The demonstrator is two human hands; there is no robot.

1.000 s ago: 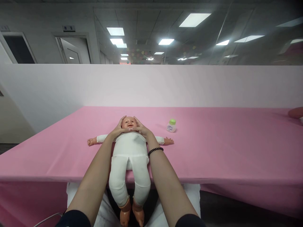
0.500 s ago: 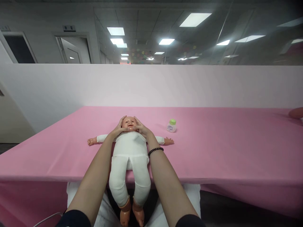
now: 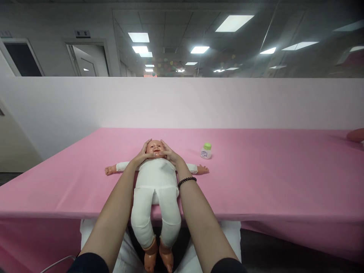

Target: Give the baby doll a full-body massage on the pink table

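Note:
A baby doll [image 3: 156, 176] with a white cloth body lies on its back, its arms spread and its legs hanging over the table's near edge. My left hand [image 3: 142, 154] cups one side of the doll's head, the thumb by its chin. On the other side, my right hand [image 3: 170, 152] holds the head in the same way, thumb near the mouth. Both sets of fingers curve round the head, partly hidden behind it. A small clear jar [image 3: 206, 151] with a green lid stands to the right of the doll's head.
The table [image 3: 270, 174] has a pink cover. A low white wall [image 3: 182, 102] with glass above runs behind it. At the far right edge lies a partly visible skin-toned object [image 3: 355, 135]. A thin cable [image 3: 58, 261] shows at the lower left.

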